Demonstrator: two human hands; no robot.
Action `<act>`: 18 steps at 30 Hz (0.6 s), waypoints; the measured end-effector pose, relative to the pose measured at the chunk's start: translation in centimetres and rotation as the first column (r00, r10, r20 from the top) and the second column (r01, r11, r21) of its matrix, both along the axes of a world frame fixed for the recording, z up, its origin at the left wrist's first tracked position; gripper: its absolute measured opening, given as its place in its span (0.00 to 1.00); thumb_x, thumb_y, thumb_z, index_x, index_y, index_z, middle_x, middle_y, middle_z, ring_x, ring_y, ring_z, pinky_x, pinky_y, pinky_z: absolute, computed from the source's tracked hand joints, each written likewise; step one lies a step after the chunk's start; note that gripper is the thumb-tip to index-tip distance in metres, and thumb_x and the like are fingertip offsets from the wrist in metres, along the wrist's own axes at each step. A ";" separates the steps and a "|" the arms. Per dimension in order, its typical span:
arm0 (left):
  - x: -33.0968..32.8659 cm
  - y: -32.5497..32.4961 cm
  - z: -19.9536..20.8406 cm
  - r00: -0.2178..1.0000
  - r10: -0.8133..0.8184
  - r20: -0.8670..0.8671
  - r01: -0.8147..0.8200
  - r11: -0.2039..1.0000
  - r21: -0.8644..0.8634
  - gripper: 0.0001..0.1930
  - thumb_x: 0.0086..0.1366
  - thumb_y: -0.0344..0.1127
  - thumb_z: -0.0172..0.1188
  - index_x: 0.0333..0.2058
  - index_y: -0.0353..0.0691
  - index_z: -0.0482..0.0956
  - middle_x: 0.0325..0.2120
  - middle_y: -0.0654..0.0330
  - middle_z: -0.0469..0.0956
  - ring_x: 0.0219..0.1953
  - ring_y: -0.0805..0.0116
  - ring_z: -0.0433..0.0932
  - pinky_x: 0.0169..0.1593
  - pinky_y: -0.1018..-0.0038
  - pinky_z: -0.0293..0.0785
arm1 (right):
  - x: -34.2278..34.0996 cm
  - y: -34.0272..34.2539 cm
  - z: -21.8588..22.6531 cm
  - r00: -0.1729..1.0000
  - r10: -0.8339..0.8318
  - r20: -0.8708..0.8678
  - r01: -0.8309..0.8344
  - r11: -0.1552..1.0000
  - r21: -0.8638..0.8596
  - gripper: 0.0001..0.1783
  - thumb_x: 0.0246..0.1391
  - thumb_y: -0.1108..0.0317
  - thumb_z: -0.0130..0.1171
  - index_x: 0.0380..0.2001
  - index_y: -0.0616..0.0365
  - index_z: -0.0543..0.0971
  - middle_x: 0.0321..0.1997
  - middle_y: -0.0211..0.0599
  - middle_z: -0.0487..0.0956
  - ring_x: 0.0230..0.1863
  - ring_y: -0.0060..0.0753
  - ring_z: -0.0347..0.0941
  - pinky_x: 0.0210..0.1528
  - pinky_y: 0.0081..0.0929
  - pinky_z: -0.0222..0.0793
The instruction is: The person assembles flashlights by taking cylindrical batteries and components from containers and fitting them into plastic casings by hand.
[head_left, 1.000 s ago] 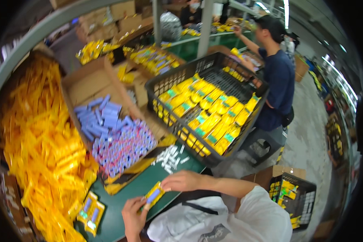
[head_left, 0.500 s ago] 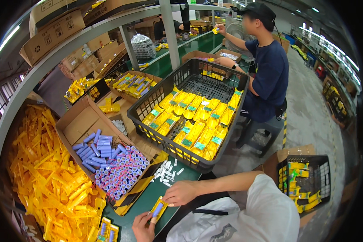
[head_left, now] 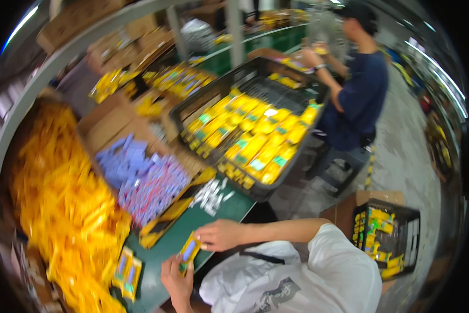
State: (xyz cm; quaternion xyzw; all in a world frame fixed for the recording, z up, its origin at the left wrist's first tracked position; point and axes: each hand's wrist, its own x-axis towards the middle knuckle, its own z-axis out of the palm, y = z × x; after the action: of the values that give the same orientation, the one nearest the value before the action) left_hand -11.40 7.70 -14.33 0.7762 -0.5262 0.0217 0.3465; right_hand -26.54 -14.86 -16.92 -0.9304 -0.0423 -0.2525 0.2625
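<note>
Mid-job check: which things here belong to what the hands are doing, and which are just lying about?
In hand:
- small yellow packet with a blue window, in the grip of left hand and right hand
- two finished yellow packets on the green table

Lying about:
- open cardboard box of purple sticks
- black plastic crate of yellow packs
- loose yellow wrapper heap

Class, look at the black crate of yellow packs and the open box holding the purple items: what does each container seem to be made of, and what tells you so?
The black crate looks like moulded plastic, matt: its walls and floor are an open lattice. The open box looks like plain cardboard: dull brown, with folded flaps. The picture is blurred, so both are likely, not certain.
</note>
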 end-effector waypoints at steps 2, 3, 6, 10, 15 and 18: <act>0.2 1.3 0.1 0.997 0.079 -0.020 -0.078 0.996 0.046 0.17 0.57 0.31 0.76 0.44 0.34 0.85 0.45 0.47 0.84 0.48 0.43 0.81 0.54 0.56 0.78 | 1.8 1.2 0.4 1.000 -0.003 0.005 0.004 0.993 -0.117 0.11 0.64 0.62 0.66 0.40 0.59 0.83 0.52 0.41 0.85 0.51 0.43 0.84 0.46 0.37 0.85; 0.2 1.6 0.4 0.994 0.108 -0.012 -0.107 0.993 0.049 0.17 0.57 0.32 0.76 0.45 0.34 0.85 0.45 0.47 0.84 0.48 0.44 0.81 0.54 0.56 0.79 | 2.4 1.4 0.1 0.996 0.020 0.086 -0.003 0.981 -0.196 0.11 0.63 0.62 0.66 0.40 0.59 0.83 0.52 0.41 0.85 0.51 0.43 0.84 0.47 0.38 0.85; 1.5 2.6 -0.1 0.991 0.133 -0.001 -0.133 0.991 0.012 0.18 0.57 0.32 0.77 0.46 0.37 0.86 0.46 0.52 0.85 0.47 0.49 0.83 0.52 0.59 0.80 | 4.0 2.7 0.4 0.999 -0.002 -0.046 0.002 1.000 0.010 0.15 0.62 0.62 0.67 0.45 0.62 0.83 0.51 0.41 0.85 0.52 0.45 0.84 0.52 0.39 0.83; 2.1 4.9 -0.7 0.961 0.274 0.030 -0.274 0.962 -0.018 0.18 0.57 0.32 0.76 0.46 0.38 0.86 0.46 0.54 0.85 0.47 0.51 0.83 0.52 0.59 0.80 | 7.3 5.4 0.6 0.993 0.009 -0.115 0.000 0.997 0.077 0.20 0.61 0.62 0.66 0.51 0.64 0.82 0.58 0.43 0.79 0.54 0.49 0.80 0.55 0.42 0.81; 4.3 7.5 -0.3 0.916 0.388 0.102 -0.383 0.922 -0.062 0.18 0.57 0.31 0.76 0.47 0.39 0.87 0.46 0.53 0.84 0.50 0.50 0.81 0.54 0.59 0.77 | 11.2 8.1 1.2 0.985 0.081 -0.155 -0.066 0.993 0.103 0.22 0.59 0.63 0.67 0.51 0.69 0.81 0.59 0.45 0.76 0.56 0.50 0.77 0.58 0.42 0.78; 5.8 9.1 -0.3 0.878 0.447 0.172 -0.446 0.894 -0.048 0.18 0.56 0.31 0.77 0.47 0.39 0.88 0.47 0.53 0.84 0.52 0.49 0.80 0.58 0.58 0.76 | 13.5 9.6 -0.4 0.988 0.122 -0.098 -0.114 0.990 0.084 0.23 0.56 0.62 0.69 0.49 0.69 0.81 0.56 0.45 0.75 0.56 0.49 0.76 0.56 0.41 0.80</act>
State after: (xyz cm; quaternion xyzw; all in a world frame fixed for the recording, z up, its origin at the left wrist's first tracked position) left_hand -5.58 16.79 -14.59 0.8703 -0.3619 0.1721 0.2864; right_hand -13.08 -5.30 -17.29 -0.9270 -0.0737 -0.1898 0.3149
